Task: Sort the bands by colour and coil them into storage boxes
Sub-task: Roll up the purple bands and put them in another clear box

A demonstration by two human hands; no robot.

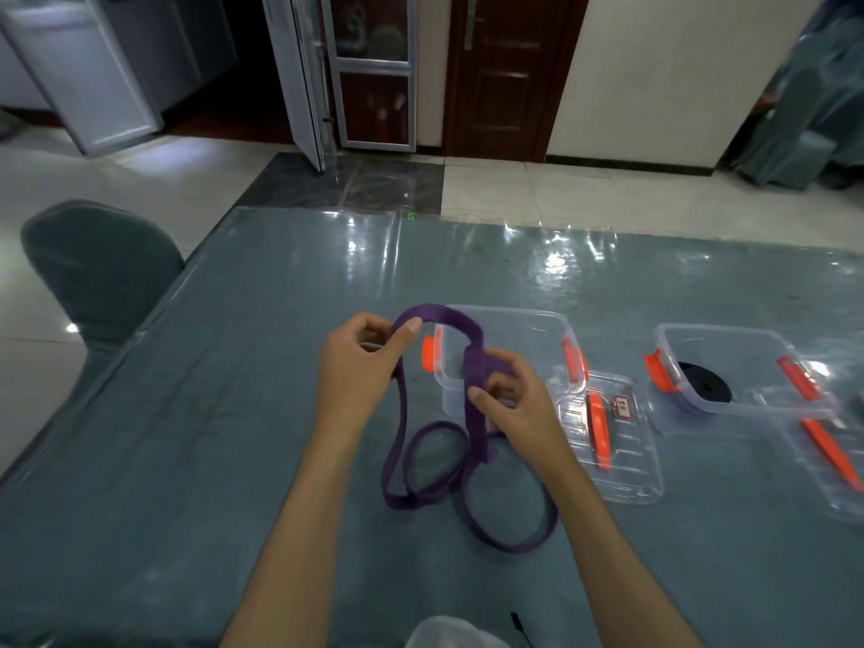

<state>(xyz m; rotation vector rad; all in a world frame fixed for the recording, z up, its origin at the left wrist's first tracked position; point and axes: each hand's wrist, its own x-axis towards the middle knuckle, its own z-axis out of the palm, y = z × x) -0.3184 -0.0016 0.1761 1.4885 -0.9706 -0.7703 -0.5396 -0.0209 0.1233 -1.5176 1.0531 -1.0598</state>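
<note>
2 hands (left (362, 367), right (507, 397)) pinch purple band (439, 315) aloft.

One head-worn camera, looking forward and down over the counter.

The single wide-angle view sits above and behind the person's forearms, which enter from the bottom edge and meet near the frame's middle, so the left hand (362, 367) and right hand (507, 399) are close to the lens. It faces along the counter (187, 460) toward its far edge, beyond the fingers (481, 394), then out across the tiled floor (608, 189) to a dark door (505, 77) and wall. Left of the fingers a chair (98, 268) shows past the counter's side edge. Straight lines bow toward the frame's borders. No second view shares the scene.
</note>
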